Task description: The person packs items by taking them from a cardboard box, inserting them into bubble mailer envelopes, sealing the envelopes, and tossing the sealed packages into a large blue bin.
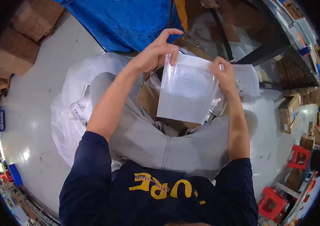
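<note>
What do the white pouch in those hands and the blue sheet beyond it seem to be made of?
The white pouch: probably thin, glossy plastic film, judging by the bright highlights and fine bumpy texture.
The blue sheet: perhaps plastic tarpaulin, duller, with creases and pale scuffs; coated cloth is possible too.

Edges v. warped, w/ glare on floor [32,120].

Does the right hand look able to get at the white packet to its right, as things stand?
Probably yes: the white packet appears just past the right hand, with nothing visible blocking it. That hand grips the padded envelope, though, so it would likely need freeing first.
</note>
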{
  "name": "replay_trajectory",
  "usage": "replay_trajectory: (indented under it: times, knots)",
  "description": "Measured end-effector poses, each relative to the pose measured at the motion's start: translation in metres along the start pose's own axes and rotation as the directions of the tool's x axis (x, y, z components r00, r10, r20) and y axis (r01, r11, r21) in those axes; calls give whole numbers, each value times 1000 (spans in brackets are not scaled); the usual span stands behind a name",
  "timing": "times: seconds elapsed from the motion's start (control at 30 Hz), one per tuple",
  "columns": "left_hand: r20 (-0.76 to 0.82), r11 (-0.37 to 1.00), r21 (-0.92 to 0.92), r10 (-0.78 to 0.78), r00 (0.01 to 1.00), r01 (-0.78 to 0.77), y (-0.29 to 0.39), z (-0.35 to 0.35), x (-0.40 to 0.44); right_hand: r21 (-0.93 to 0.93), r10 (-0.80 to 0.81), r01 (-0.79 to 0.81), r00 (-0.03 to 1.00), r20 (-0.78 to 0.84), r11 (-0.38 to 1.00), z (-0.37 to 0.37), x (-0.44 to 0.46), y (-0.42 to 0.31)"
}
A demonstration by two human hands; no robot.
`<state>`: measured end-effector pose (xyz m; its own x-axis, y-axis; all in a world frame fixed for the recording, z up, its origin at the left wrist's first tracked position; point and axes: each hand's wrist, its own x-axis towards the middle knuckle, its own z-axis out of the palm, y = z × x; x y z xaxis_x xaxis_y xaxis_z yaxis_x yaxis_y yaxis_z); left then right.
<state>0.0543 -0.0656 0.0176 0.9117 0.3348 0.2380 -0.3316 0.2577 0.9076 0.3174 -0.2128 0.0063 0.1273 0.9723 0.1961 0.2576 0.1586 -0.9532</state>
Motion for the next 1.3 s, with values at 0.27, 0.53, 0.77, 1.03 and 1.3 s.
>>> replay_trajectory:
  times: [0.27,0.53,0.77,1.03,1.3]
  knots:
    - [-118,814,341,-460,880,471,4,64,4,89,-28,40,991,-129,995,-27,1,14]
    - [-370,929,49,359,857,-368,100,71,21,288,358,-282,896,-262,915,-137,1,132]
    - [-400,859,-90,433,808,-504,207,-2,77,-656,-38,-336,873,-486,676,-175,-5,99]
    - [-567,992,87,128,814,-95,32,11,36,-687,151,-691,721,-676,224,-243,-26,150]
    - [-669,960,130,-98,737,246,-13,12,23,-498,407,-430,899,-160,753,-137,-6,68]
